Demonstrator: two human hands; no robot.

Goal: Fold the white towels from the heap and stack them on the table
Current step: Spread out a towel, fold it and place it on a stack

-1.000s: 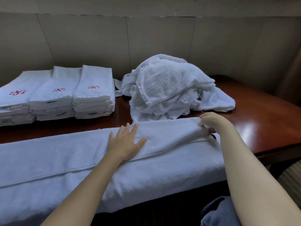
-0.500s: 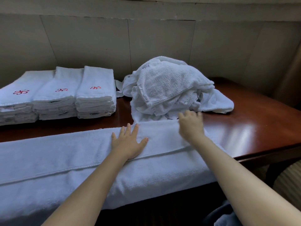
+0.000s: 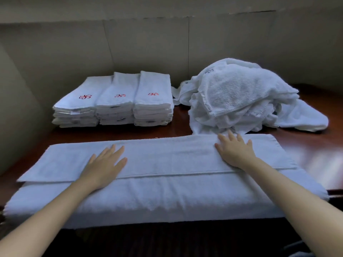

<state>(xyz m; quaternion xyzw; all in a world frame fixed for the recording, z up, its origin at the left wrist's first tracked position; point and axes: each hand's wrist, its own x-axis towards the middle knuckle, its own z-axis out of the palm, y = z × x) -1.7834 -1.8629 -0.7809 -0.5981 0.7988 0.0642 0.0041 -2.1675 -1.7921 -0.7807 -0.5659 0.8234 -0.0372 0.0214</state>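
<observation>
Both bare forearms reach forward from the near edge of the dark wooden table (image 3: pixel 315 151), roughly parallel, and each ends in a flat palm laid on the long white towel (image 3: pixel 167 169) spread across the front of it. The left hand (image 3: pixel 104 165) lies palm down on the towel's left half, fingers straight and slightly fanned, thumb out to the right; it grips nothing, only presses on the cloth. The right hand (image 3: pixel 234 152) lies the same way on the right half, set a little farther back, its fingers straight and spread, their tips reaching the towel's far edge close to the foot of the heap (image 3: pixel 241 97). It too holds nothing.

The towel runs lengthwise from left to right, with its far part folded over toward the person so that a straight hem line crosses it just below both palms. Its near edge hangs over the table's front.

Behind the right hand sits the heap of loose white towels, crumpled, one corner trailing off to the right. Behind the left hand, well apart from it, stand three stacks of folded towels (image 3: pixel 115 102) side by side, touching one another, each top towel bearing a small red embroidered mark. A plain panelled wall (image 3: pixel 148 43) closes off the back.
</observation>
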